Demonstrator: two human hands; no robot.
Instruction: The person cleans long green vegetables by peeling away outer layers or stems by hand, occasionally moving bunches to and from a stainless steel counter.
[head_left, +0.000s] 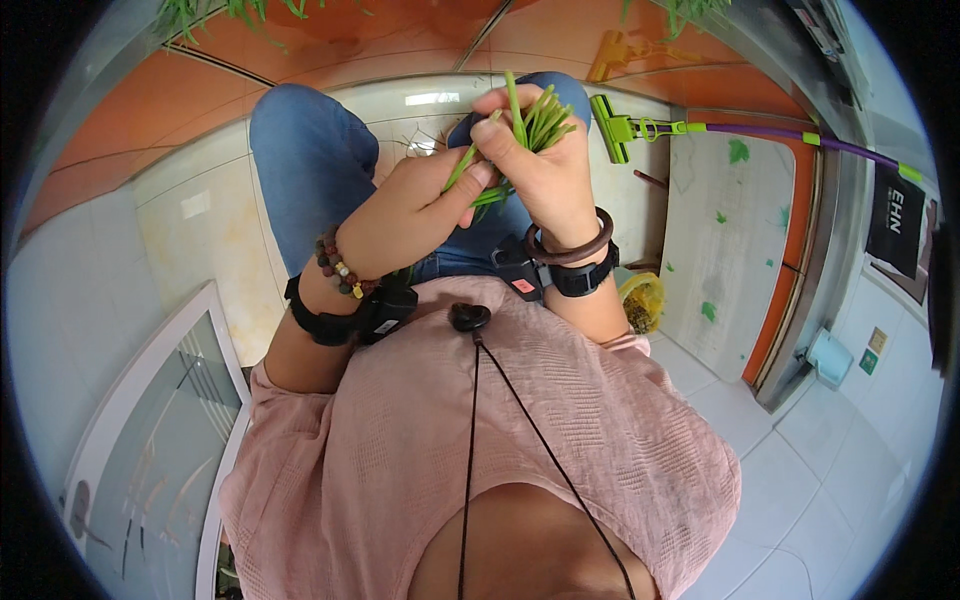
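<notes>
My right hand (544, 150) is closed around a bunch of green vegetable stems (546, 124), whose cut-looking ends stick up past the fingers. My left hand (420, 202) meets it from the left, with a single green stem (463, 166) between its thumb and fingers. Below the hands, more thin green stalks (491, 197) show; their leafy ends are mostly hidden. Both hands are above my lap, between my knees in blue jeans (311, 165). A beaded bracelet and a black strap are on the left wrist, a brown bangle and a black strap on the right.
Orange cabinet doors (360, 45) stand in front, with green leaves (232, 9) hanging over the top edge. To the right are a green squeeze mop (616, 129), a leaf-patterned panel (724, 247) and a yellow bag (641, 301). A white-framed glass door (169, 427) is at left.
</notes>
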